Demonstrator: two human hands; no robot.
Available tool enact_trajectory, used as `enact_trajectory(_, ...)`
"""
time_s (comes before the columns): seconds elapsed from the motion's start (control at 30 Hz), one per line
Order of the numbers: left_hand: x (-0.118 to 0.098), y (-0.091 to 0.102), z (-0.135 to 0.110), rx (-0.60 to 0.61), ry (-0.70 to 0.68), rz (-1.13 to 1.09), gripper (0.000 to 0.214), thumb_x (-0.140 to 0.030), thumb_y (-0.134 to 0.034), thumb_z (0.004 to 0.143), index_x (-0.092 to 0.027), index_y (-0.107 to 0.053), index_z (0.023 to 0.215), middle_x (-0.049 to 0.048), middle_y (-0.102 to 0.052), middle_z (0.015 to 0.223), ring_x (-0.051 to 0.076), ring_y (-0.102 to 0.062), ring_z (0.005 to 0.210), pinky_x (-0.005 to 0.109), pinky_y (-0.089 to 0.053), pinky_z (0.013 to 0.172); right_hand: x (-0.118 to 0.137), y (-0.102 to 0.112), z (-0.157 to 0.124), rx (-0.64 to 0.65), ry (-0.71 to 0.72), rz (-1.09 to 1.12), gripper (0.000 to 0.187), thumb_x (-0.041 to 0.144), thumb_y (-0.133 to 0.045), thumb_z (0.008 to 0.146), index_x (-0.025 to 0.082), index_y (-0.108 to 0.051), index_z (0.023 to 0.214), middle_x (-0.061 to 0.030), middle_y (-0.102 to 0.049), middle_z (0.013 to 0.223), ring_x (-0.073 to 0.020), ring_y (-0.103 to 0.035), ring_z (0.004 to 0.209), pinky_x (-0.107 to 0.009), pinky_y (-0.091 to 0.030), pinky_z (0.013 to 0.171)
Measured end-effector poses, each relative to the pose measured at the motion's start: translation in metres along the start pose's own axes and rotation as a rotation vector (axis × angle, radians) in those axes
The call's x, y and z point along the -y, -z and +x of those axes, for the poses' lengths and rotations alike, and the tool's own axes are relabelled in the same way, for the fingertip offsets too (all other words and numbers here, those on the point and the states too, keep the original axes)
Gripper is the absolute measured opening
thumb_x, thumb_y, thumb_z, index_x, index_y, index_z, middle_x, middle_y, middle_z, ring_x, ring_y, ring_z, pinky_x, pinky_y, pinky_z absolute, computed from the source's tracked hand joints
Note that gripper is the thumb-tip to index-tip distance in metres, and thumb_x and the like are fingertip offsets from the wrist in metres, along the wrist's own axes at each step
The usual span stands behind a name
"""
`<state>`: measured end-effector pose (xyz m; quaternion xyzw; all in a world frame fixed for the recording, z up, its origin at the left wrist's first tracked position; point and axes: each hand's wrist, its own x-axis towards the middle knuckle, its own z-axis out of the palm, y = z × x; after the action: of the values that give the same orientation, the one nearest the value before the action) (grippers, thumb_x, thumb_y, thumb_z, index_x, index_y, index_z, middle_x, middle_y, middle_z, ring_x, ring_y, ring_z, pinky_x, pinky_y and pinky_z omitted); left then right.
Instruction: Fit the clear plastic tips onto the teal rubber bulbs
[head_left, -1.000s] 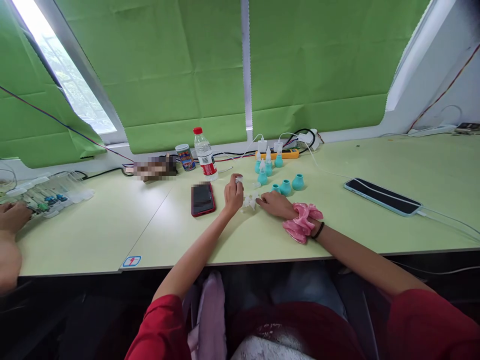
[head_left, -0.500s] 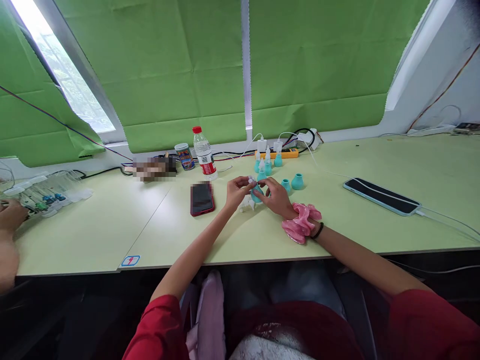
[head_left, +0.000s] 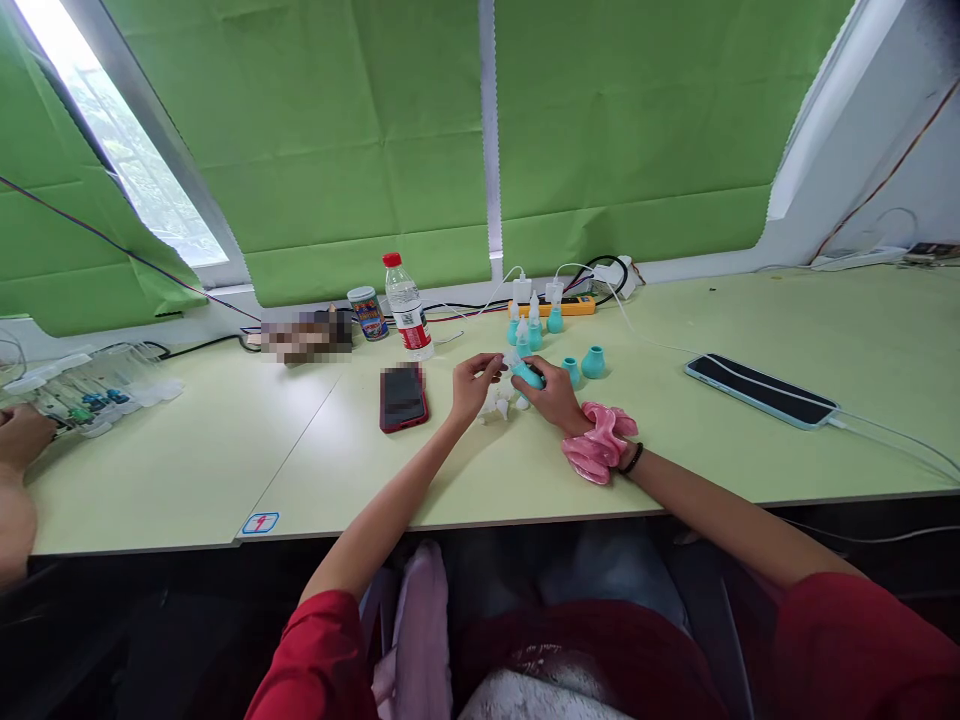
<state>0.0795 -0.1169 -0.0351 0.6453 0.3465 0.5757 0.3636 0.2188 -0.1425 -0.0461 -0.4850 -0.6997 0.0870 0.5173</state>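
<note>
A teal rubber squeeze bulb [head_left: 528,375] is gripped in my right hand [head_left: 556,396], tilted with its neck toward the left. At that neck sits a translucent nozzle [head_left: 511,359], pinched by the fingertips of my left hand [head_left: 472,386]. Whether the nozzle is fully seated cannot be made out. Just below my hands lie several small whitish nozzle pieces [head_left: 501,407]. Beyond them stand several bulbs with nozzles fitted, one nearest me [head_left: 523,339]. Right of my right hand, two bulbs with open necks stand upright, the larger one [head_left: 594,363] beside the smaller-looking one [head_left: 570,369].
A red-edged phone [head_left: 403,397], a water bottle [head_left: 409,318] and a can [head_left: 367,314] are to the left. An orange power strip [head_left: 570,307] with cables runs along the back. A charging phone [head_left: 761,390] lies right. At far left, another person's hand [head_left: 24,437] touches clear plastic items.
The bulb has tipped from nearly upright to lying sideways, and my right hand now wraps around it. More of the whitish pieces below show. My left hand stays at the nozzle.
</note>
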Motion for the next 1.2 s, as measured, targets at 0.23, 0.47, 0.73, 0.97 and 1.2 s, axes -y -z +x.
enact_trajectory(0.23,0.001,-0.005,-0.008,-0.090,-0.201,0.188,0.022,-0.035,-0.063,0.066,-0.019,-0.068,0.081,0.0051,-0.067,0.076,0.015,-0.059,0.068,0.028,-0.051,0.062,0.001,0.000,-0.001,-0.022,0.006,-0.025,0.025,0.035,-0.048,0.070,0.016,-0.056,0.084,0.0000,-0.055,0.063,-0.0121,-0.048,0.056,-0.023,-0.039,0.057)
enact_trajectory(0.47,0.010,-0.009,-0.012,-0.138,-0.302,0.298,0.021,-0.037,-0.057,0.072,-0.019,-0.068,0.074,0.0050,-0.066,0.070,0.014,-0.057,0.061,0.030,-0.050,0.061,-0.001,-0.002,-0.003,-0.036,0.027,-0.039,0.023,0.036,-0.049,0.070,0.015,-0.056,0.074,-0.0018,-0.057,0.063,-0.0120,-0.049,0.054,-0.023,-0.039,0.056)
enact_trajectory(0.73,0.009,-0.011,-0.015,-0.175,-0.297,0.331,0.018,-0.033,-0.058,0.071,-0.019,-0.068,0.067,0.0053,-0.066,0.068,0.014,-0.059,0.061,0.029,-0.051,0.062,0.000,-0.004,-0.004,-0.043,0.022,-0.050,0.023,0.037,-0.050,0.070,0.015,-0.056,0.076,-0.0036,-0.060,0.066,-0.0138,-0.053,0.057,-0.024,-0.040,0.057)
enact_trajectory(0.97,0.009,-0.013,-0.016,-0.229,-0.227,0.290,0.026,-0.035,-0.058,0.071,-0.016,-0.067,0.087,0.0051,-0.067,0.073,0.014,-0.061,0.064,0.026,-0.053,0.054,0.000,-0.005,-0.004,-0.051,-0.015,-0.038,0.023,0.036,-0.052,0.067,0.017,-0.056,0.077,-0.0038,-0.060,0.067,-0.0154,-0.054,0.059,-0.026,-0.041,0.060)
enact_trajectory(1.2,0.012,-0.013,-0.014,-0.174,-0.302,0.312,0.023,-0.036,-0.054,0.075,-0.019,-0.067,0.082,0.0046,-0.067,0.075,0.013,-0.058,0.066,0.027,-0.051,0.058,0.006,-0.011,-0.005,-0.060,-0.087,0.055,0.022,0.037,-0.051,0.067,0.016,-0.054,0.071,-0.0013,-0.057,0.060,-0.0132,-0.052,0.054,-0.025,-0.041,0.056)
